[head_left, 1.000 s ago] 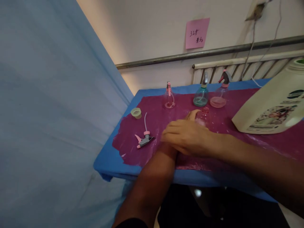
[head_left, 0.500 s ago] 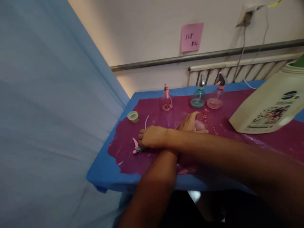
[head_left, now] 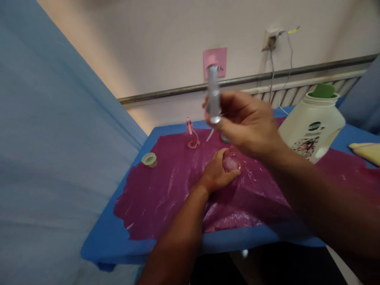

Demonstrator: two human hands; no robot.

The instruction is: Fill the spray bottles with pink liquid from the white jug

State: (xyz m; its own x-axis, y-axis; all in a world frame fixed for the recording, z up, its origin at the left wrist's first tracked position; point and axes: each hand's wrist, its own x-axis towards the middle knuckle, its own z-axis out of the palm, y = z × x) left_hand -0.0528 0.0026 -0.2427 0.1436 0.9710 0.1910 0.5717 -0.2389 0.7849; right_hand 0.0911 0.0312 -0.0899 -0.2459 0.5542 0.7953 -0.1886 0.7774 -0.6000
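Note:
My right hand (head_left: pixel 246 120) is raised above the table, its fingers closed around a grey and pink spray-bottle trigger head (head_left: pixel 213 93). The trigger head's thin dip tube (head_left: pixel 210 135) hangs down below the fingers. On the pink plastic sheet (head_left: pixel 166 190), my left hand (head_left: pixel 218 172) is wrapped round a small clear bottle (head_left: pixel 231 162) with an open pink neck and pale contents. The bottle stands upright. Behind it and to the left is a spray bottle with a pink trigger (head_left: pixel 193 138). My right hand mostly hides a teal bottle (head_left: pixel 225 138).
A pale green cup-like cap (head_left: pixel 149 159) sits at the left. To the right stands a large cream jug (head_left: pixel 311 122) with a green piece in its mouth. A yellow cloth (head_left: pixel 366 152) lies at the far right. A blue curtain (head_left: pixel 59 138) hangs at the left.
My right hand has lifted the trigger head off the sheet and carried it up and right, uncrossing my arms. My left hand stays at the clear bottle. The view has shifted right.

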